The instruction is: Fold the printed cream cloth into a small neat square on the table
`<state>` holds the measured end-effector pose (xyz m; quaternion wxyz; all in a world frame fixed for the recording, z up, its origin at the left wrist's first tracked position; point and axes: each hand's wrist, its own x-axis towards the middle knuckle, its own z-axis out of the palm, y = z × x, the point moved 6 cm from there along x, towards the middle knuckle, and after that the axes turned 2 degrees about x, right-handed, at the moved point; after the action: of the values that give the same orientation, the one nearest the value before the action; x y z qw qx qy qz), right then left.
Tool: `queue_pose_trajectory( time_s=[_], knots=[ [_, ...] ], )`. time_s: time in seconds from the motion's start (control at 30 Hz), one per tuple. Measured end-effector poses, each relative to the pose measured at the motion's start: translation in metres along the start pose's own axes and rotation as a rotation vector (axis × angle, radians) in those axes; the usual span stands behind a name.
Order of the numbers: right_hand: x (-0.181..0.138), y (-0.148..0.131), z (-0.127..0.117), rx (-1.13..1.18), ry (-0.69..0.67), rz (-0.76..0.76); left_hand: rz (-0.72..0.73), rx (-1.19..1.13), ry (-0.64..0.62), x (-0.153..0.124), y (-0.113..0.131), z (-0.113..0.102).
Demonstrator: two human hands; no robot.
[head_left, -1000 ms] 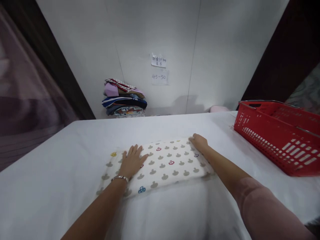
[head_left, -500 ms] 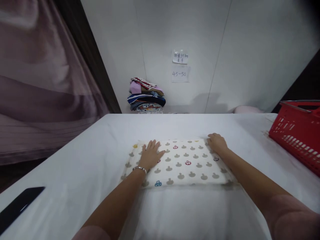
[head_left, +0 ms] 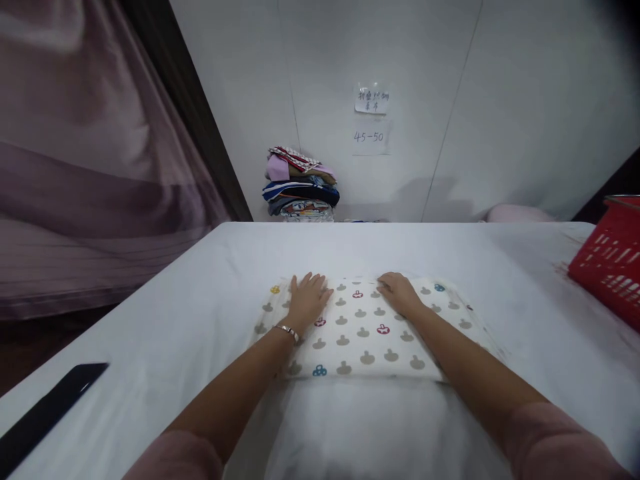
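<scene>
A folded white cloth (head_left: 367, 333) printed with small grey, red and blue shapes lies flat on the white table (head_left: 200, 293). My left hand (head_left: 307, 300) rests palm down on its left part, fingers stretched out, a bracelet at the wrist. My right hand (head_left: 397, 292) lies on the cloth's far middle with the fingers curled down onto the fabric. Neither hand lifts the cloth.
A stack of folded clothes (head_left: 300, 191) stands at the back against the wall, under paper notes (head_left: 371, 101). A red plastic basket (head_left: 607, 257) sits at the right edge. A dark flat object (head_left: 47, 410) lies at the near left. A curtain hangs on the left.
My right hand has slid left along the cloth from its right far corner to the far middle. My left hand stays put. The view has turned left.
</scene>
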<state>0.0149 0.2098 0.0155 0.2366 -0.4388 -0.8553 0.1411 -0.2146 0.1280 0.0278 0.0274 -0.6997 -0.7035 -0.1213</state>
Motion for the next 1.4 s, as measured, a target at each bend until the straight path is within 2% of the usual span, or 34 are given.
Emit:
queue_pose_trajectory(
  time_s=[0.13,0.23,0.47,0.67,0.87,1.1,1.23,1.4],
  knots=[
    [-0.003,0.003,0.003,0.007,0.040,-0.028,0.096,-0.070,0.013,0.026,0.019,0.002],
    [-0.003,0.005,0.003,-0.001,0.040,-0.012,0.162,-0.111,0.039,0.035,0.030,0.009],
    [-0.002,0.013,0.006,0.003,0.034,0.067,0.166,-0.206,0.115,0.029,0.032,0.012],
    [-0.002,0.011,0.004,0.052,0.078,0.009,0.192,-0.237,0.124,0.029,0.035,0.010],
    [-0.005,0.001,-0.003,0.007,0.149,-0.083,0.189,-0.204,0.128,0.028,0.036,0.011],
    [0.000,0.005,0.000,-0.025,0.106,-0.036,0.146,-0.221,0.128,0.030,0.031,0.013],
    [0.003,0.008,0.004,-0.058,0.057,0.030,0.179,-0.199,0.132,0.029,0.032,0.012],
    [0.000,0.005,0.003,-0.083,0.073,-0.010,0.244,-0.182,0.155,0.026,0.037,0.007]
  ],
)
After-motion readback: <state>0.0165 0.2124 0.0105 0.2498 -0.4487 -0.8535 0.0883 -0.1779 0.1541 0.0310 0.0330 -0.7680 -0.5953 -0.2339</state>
